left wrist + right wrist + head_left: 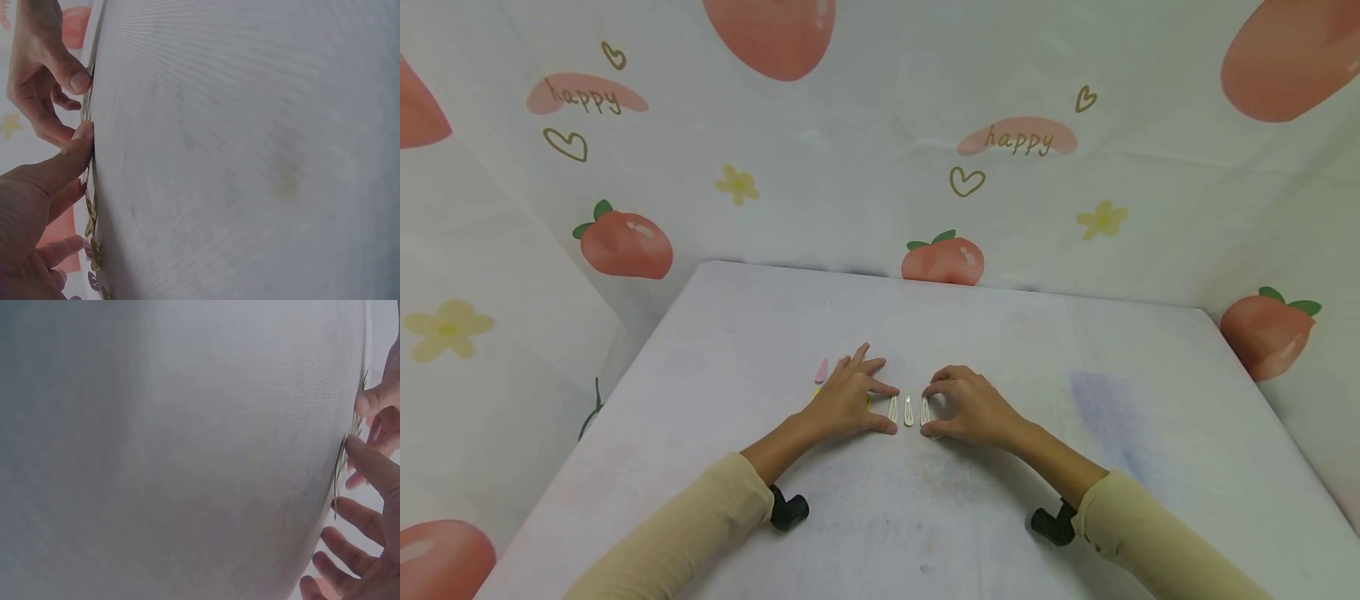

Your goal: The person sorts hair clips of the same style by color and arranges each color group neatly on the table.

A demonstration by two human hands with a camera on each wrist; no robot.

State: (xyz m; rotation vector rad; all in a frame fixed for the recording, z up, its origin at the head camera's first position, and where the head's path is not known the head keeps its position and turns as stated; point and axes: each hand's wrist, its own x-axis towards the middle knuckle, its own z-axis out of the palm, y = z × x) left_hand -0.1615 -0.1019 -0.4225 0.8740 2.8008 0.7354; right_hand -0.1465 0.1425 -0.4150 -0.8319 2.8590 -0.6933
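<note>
Three whitish snap hair clips stand side by side on the table in the head view. My left hand (848, 400) pinches the left clip (892, 408) end to end between thumb and index finger, its other fingers spread. The right clip (925, 410) is held the same way by my right hand (973, 408). Between the hands lies the middle clip (908, 411), touched by neither. A pink hair clip (822, 371) lies beyond my left hand, and a yellow hair clip (817, 392) is mostly hidden behind it. In the left wrist view, yellowish clips (97, 253) show below that hand's fingers.
The white table (917, 533) carries a bluish smudge (1105, 417) to the right. A fabric backdrop (850, 167) with printed peaches hangs behind and at the sides. Black wrist devices (789, 510) sit under both forearms, close to the tabletop.
</note>
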